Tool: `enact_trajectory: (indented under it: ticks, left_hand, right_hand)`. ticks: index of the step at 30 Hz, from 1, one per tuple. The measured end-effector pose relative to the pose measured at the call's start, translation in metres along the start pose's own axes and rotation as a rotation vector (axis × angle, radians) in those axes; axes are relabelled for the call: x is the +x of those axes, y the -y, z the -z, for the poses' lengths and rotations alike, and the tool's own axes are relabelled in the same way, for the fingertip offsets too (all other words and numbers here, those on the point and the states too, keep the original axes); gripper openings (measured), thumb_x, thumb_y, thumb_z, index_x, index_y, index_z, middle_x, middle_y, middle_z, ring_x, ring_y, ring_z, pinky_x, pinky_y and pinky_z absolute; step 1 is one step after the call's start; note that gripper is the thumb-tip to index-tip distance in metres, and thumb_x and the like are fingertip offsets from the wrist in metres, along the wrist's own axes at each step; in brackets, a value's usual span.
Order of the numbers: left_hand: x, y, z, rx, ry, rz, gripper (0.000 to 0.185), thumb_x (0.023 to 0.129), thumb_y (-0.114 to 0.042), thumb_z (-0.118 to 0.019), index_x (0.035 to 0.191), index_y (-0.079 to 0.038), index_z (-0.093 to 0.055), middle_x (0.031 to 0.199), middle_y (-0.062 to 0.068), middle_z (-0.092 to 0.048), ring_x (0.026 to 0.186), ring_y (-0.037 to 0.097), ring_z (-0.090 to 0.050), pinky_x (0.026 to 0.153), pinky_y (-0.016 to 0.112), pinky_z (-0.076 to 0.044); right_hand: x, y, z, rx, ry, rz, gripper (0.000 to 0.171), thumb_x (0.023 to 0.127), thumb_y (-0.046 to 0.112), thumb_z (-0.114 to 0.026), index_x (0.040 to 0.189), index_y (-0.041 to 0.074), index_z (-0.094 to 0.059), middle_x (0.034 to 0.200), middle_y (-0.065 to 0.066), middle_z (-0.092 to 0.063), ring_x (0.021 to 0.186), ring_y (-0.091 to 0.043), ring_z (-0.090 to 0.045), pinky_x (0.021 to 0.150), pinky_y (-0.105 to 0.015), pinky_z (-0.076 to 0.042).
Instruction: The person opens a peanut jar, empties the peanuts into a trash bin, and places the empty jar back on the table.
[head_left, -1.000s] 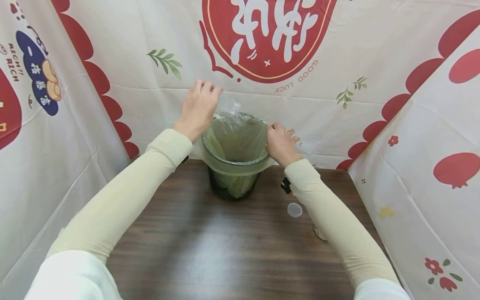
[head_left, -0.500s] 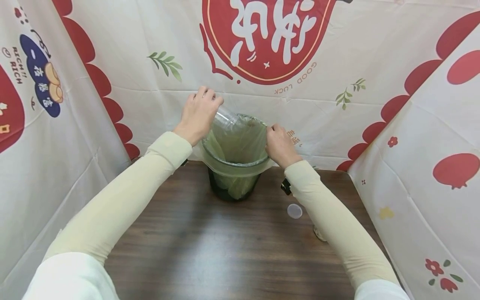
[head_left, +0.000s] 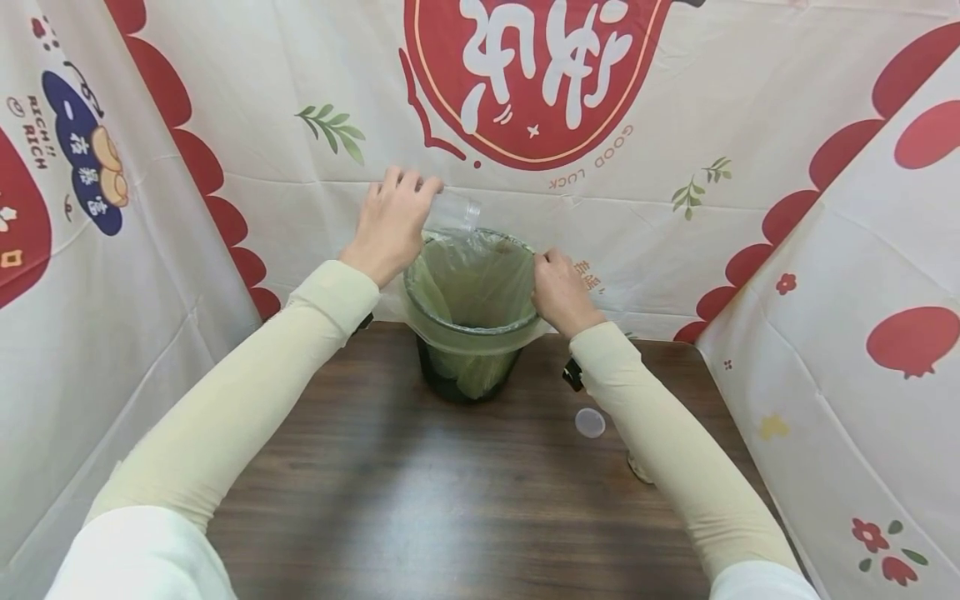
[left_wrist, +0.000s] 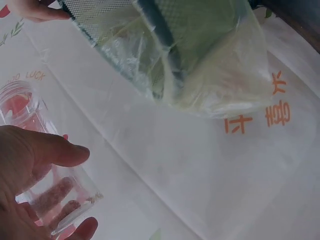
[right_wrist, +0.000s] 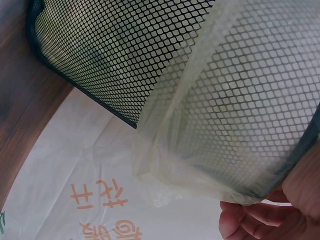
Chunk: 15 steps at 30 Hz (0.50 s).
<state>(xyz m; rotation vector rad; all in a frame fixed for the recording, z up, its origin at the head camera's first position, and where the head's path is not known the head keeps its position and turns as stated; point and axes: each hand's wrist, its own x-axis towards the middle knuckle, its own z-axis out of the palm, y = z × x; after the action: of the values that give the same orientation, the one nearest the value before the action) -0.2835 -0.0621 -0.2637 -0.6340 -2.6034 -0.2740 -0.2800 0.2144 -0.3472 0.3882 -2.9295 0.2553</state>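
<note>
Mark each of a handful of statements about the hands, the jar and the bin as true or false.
1. The left hand grips a clear jar. True.
2. The jar stands upright on the table. False: it is held on its side above the bin's rim.
3. The right hand holds the rim of the mesh bin. True.
4. The bin has no liner. False: a pale green bag lines it and folds over the rim.
5. A small round lid lies on the table by the right forearm. True.
</note>
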Motion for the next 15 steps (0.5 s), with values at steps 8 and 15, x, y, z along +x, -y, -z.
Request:
enact_trajectory:
  ticks: [8, 15]
  left_hand:
    - [-0.009, 0.004, -0.017, 0.009, 0.029, -0.017, 0.047, 0.099, 0.006, -0.066, 0.144, -0.006, -0.061, 0.140, 0.020, -0.065, 0.134, 0.042, -0.053, 0.098, 0.055, -0.054]
    - [-0.011, 0.004, -0.028, 0.094, 0.095, -0.061, 0.053, 0.096, 0.009, -0.067, 0.145, -0.008, -0.059, 0.140, 0.018, -0.064, 0.138, 0.040, -0.051, 0.104, 0.054, -0.054]
  right_hand:
    - [0.000, 0.001, -0.001, 0.011, 0.000, -0.009, 0.046, 0.100, -0.006, -0.055, 0.145, -0.015, -0.055, 0.139, -0.033, -0.057, 0.128, -0.049, -0.058, 0.109, -0.055, -0.053]
    - [0.001, 0.001, -0.002, 0.007, -0.006, -0.006, 0.046, 0.099, -0.006, -0.055, 0.144, -0.015, -0.056, 0.139, -0.034, -0.058, 0.128, -0.049, -0.059, 0.109, -0.056, -0.053]
